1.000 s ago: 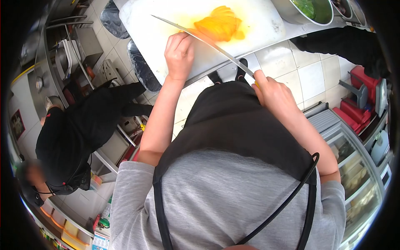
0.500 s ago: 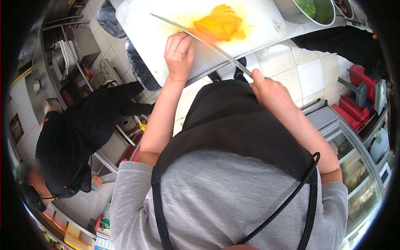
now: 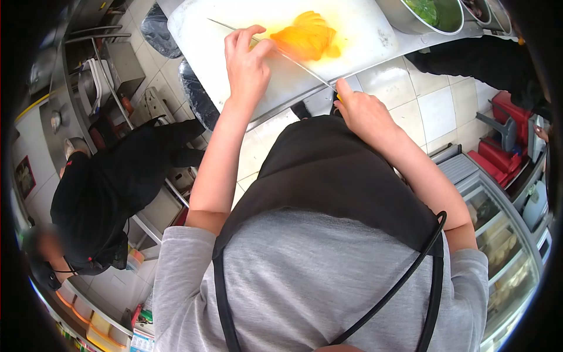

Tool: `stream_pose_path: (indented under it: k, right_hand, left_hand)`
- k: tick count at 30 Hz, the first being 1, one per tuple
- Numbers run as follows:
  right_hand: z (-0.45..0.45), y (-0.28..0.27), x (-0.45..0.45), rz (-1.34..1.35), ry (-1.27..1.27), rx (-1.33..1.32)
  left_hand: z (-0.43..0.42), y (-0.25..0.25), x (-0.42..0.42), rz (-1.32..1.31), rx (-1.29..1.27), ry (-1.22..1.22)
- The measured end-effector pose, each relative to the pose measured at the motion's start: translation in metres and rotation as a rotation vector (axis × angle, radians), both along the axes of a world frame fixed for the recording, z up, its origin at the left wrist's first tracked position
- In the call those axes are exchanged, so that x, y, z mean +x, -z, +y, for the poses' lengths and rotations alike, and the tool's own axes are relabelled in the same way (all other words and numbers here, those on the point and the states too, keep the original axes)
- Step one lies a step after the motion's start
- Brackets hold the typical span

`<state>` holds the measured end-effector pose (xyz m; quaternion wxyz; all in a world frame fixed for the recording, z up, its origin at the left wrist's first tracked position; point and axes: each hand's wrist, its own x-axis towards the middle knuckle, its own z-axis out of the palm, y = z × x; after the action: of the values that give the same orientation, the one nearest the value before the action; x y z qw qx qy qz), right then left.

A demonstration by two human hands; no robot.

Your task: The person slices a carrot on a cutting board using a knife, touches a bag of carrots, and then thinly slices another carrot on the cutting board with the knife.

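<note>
My right hand (image 3: pixel 365 111) is closed around the yellow handle of a long kitchen knife (image 3: pixel 308 69). The blade points up and left across a white cutting board (image 3: pixel 205 50), its edge seen narrowly. My left hand (image 3: pixel 248 66) is at the blade's middle, thumb and forefinger spread apart, with the blade passing behind the fingers. Whether the fingertips touch the blade is not clear. Thin orange slices (image 3: pixel 308 38), of a fruit or vegetable I cannot name, lie overlapped in a pile beyond the blade. Orange juice stains the board around them.
A metal pot (image 3: pixel 446 20) with green leaves stands right of the board, near other metal containers. Black-wrapped bundles (image 3: pixel 196 94) sit at the left. A person in black (image 3: pixel 111 182) bends at a counter on the left; another person's dark clothing (image 3: pixel 475 64) shows at right.
My left hand has moved slightly up and left, and its curled fingers have spread. My right hand and the knife handle have shifted up and left; the blade looks turned more edge-on.
</note>
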<state>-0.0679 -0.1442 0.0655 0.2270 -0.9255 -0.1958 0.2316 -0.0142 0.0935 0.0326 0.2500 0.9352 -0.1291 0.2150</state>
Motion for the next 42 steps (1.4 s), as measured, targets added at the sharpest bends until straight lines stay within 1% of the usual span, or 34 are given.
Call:
stream_pose_path:
  k: [2, 3, 5, 6, 8, 9, 11, 14, 17, 19, 20, 22, 27, 32, 42]
  right_hand:
    - [-0.002, -0.001, -0.001, -0.006, 0.005, 0.004]
    - [-0.003, -0.002, -0.002, -0.008, 0.008, 0.016]
    - [-0.005, -0.002, -0.004, -0.011, 0.012, 0.029]
    - [-0.006, -0.002, -0.005, -0.005, 0.014, 0.02]
    - [-0.008, -0.002, -0.007, 0.001, 0.018, 0.011]
    - [-0.009, -0.002, -0.007, 0.01, 0.027, 0.011]
    - [-0.009, -0.002, -0.007, 0.02, 0.036, 0.012]
    - [-0.011, -0.004, -0.005, 0.018, 0.022, 0.009]
    - [-0.016, -0.013, -0.002, 0.083, 0.026, 0.013]
    - [-0.019, -0.019, -0.008, -0.003, -0.005, 0.033]
    - [-0.019, -0.023, -0.011, -0.002, -0.009, 0.032]
    - [-0.02, -0.033, -0.017, 0.001, 0.0, -0.077]
    - [-0.025, -0.041, -0.028, -0.036, -0.015, -0.115]
    - [-0.027, -0.042, -0.031, -0.063, -0.025, -0.116]
    - [-0.023, -0.042, -0.026, -0.006, -0.052, -0.142]
  left_hand:
    - [0.001, -0.003, 0.009, 0.065, 0.134, 0.079]
    - [0.001, -0.002, 0.011, 0.064, 0.136, 0.079]
    - [0.0, 0.0, 0.013, 0.098, 0.253, 0.112]
    - [-0.001, 0.0, 0.012, 0.097, 0.253, 0.114]
    - [0.0, 0.002, 0.007, 0.085, 0.127, 0.04]
    - [0.001, 0.004, 0.003, 0.085, 0.127, 0.042]
    - [0.003, 0.009, -0.007, 0.017, -0.198, -0.054]
    - [0.002, 0.019, -0.019, -0.037, -0.214, -0.03]
    - [0.003, 0.031, -0.02, -0.082, -0.184, -0.014]
    - [0.003, 0.033, -0.019, -0.089, -0.184, -0.009]
    - [0.003, 0.033, -0.019, -0.096, -0.182, -0.002]
    - [0.006, 0.034, -0.018, -0.104, -0.166, -0.004]
    - [0.005, 0.036, -0.018, -0.123, -0.128, -0.017]
    - [0.004, 0.036, -0.017, -0.145, -0.13, -0.011]
    - [0.007, 0.043, -0.018, -0.123, -0.157, -0.034]
